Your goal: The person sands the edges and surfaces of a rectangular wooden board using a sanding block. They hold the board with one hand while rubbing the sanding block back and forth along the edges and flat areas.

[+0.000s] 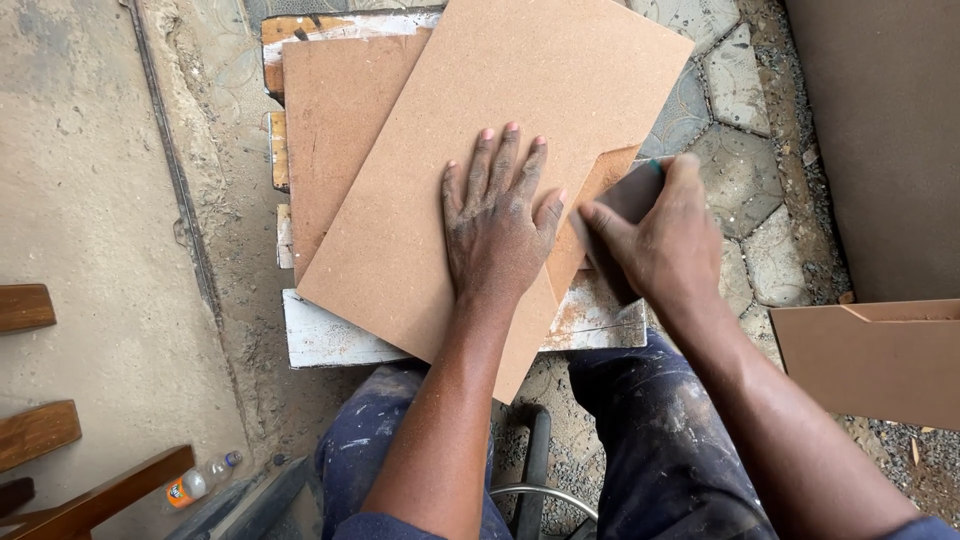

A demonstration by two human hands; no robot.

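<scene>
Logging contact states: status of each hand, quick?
Left hand: open, flat on the fibreboard panel.
Right hand: closed on a dark sanding block at the panel's notched edge.

the ground is bare sandy concrete (90, 200) on the left, with a thin dark groove (170, 150) running down it. on the right lie irregular grey paving stones (740, 170) with gravel between them. brown wooden furniture parts (35, 430) sit at the lower left, a small plastic bottle (200, 482) beside them. daylight is soft and even.
</scene>
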